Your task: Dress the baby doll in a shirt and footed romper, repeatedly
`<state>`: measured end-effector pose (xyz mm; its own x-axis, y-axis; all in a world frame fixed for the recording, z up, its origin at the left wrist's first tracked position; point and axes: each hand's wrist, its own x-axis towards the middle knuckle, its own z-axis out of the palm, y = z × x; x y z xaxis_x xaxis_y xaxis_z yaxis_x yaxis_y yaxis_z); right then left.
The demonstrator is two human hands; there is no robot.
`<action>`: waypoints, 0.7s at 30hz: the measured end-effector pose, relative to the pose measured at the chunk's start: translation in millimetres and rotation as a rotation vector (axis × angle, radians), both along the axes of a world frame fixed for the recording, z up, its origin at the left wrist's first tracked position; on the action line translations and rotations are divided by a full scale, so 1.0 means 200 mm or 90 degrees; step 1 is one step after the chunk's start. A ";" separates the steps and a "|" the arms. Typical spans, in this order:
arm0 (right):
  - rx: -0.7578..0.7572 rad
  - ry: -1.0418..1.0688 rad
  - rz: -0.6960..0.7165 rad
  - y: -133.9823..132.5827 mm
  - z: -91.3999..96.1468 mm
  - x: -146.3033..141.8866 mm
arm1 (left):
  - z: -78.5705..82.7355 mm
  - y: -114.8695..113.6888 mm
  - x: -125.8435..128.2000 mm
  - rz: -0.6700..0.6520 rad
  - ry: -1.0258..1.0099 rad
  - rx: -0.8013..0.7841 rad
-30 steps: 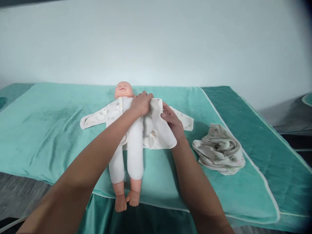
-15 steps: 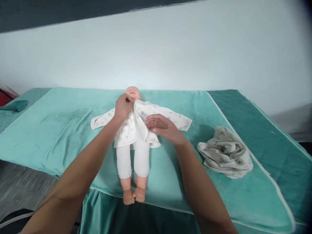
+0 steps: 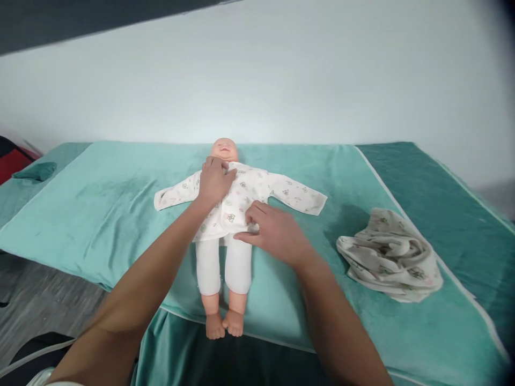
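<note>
A baby doll [image 3: 224, 148] lies on its back, head towards the wall, in white leggings [image 3: 238, 265] and a white patterned baby jacket [image 3: 237, 195] with both sleeves spread out. The jacket's front panels overlap across the chest. My left hand [image 3: 216, 181] rests on the upper chest just below the chin, thumb apart from the fingers. At the lower jacket edge, on the right side, is my right hand [image 3: 279, 230], its curled fingers and thumb closed around the hem. The doll's bare feet [image 3: 224, 324] point towards me.
A crumpled patterned cloth [image 3: 392, 257] lies on the right of the green padded mat [image 3: 116, 214]. Behind the mat rises a white wall [image 3: 257, 75]. A red and black item [image 3: 14, 161] stands at the far left.
The jacket's right front panel, folded open before, now lies across the doll's chest. My right hand has moved down to the hem, and my left hand has spread over the upper chest.
</note>
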<state>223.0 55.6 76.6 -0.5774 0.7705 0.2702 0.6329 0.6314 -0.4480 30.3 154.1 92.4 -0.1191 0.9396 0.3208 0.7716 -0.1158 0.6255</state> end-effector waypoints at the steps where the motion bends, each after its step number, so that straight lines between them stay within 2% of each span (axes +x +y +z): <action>1: -0.052 -0.016 -0.016 0.00 0.00 0.03 | -0.01 0.00 0.00 0.004 0.000 0.000; 4: -0.168 -0.036 0.032 0.03 -0.02 0.09 | -0.02 0.01 0.00 0.003 0.010 -0.003; 9: -0.134 -0.020 0.059 0.06 -0.03 0.09 | -0.02 0.02 -0.01 -0.023 0.010 0.014; 11: -0.161 0.029 0.105 0.07 -0.01 0.09 | -0.02 0.01 -0.02 -0.019 -0.035 0.024; 17: -0.366 0.148 0.231 0.09 0.02 0.15 | -0.02 -0.02 -0.04 0.021 -0.132 0.049; 19: -0.403 0.213 0.205 0.12 0.00 0.17 | -0.03 -0.03 -0.04 0.032 -0.153 0.063; 21: -0.368 0.288 0.086 0.16 -0.03 0.17 | -0.04 -0.06 -0.06 0.044 -0.178 0.070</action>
